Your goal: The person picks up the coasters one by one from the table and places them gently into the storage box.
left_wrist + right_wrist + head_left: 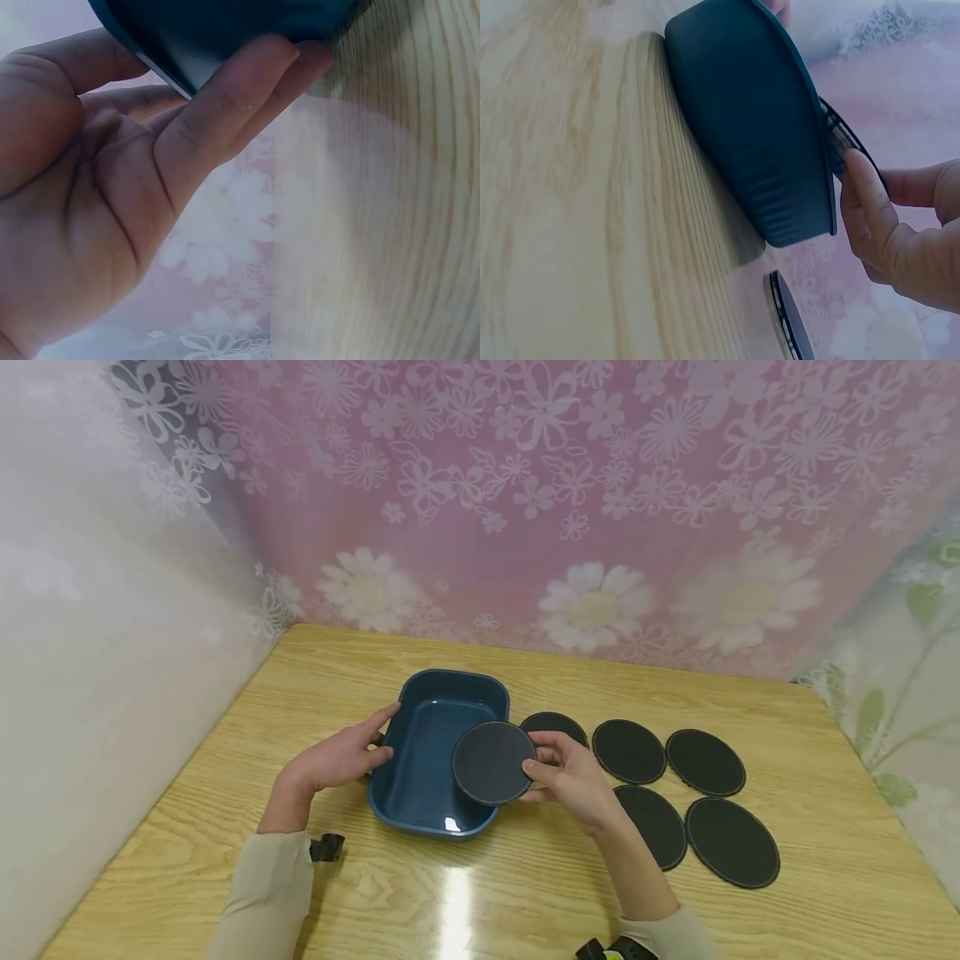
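Observation:
A deep blue rectangular dish (420, 777) with rounded corners stands on the table. My left hand (345, 752) holds its left side, thumb at the rim and other fingers against the outer wall (217, 30). My right hand (573, 781) pinches a round black coaster (487, 764) with light edge stitching by its right edge. That coaster is tilted and overlaps the dish's right rim in the head view. The right wrist view shows the coaster (851, 139) edge-on beside the rim, between thumb and fingers. The dish's near wall (742, 127) hides part of it.
Several more black coasters lie flat in two rows right of the dish, among them a far right one (707, 762) and a near right one (733, 842). My right hand and forearm partly cover others. A flowered cloth (525, 527) hangs behind the wooden table (360, 902).

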Demonstrator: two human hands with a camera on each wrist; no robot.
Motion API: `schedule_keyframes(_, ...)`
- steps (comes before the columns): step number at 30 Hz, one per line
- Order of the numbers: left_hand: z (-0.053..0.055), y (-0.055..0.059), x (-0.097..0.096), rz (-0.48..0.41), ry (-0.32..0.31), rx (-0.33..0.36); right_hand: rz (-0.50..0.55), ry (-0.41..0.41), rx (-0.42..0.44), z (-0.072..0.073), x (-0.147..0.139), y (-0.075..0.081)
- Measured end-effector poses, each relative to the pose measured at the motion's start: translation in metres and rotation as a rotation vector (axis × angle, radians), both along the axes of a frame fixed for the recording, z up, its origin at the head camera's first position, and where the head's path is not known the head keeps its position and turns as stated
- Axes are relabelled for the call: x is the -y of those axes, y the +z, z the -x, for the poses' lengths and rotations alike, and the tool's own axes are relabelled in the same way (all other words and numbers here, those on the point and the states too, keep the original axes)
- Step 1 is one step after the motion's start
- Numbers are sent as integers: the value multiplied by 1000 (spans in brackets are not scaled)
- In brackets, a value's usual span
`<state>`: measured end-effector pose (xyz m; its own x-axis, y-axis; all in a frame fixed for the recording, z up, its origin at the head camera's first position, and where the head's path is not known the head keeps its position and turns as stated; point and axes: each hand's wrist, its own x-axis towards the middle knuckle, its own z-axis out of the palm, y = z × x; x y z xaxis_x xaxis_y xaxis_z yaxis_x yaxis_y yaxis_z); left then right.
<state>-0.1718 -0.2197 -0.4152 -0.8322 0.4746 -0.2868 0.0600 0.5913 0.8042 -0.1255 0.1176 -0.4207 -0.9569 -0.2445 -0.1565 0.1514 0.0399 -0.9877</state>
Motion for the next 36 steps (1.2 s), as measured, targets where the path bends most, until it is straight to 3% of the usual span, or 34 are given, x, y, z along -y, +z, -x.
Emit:
schedule_keyframes(8,1,-4,5,-101,3,68,-8,-49,-40,1,21,4)
schedule_keyframes(13,2,-5,6,-148,11,74,-14,-71,-68,3,38,4)
schedule_keyframes(25,3,-6,6,-138,12,48,-126,-79,-144,10,79,3)
schedule_keyframes(36,2,-5,7,-119,1,25,-205,-98,-203,13,97,0)
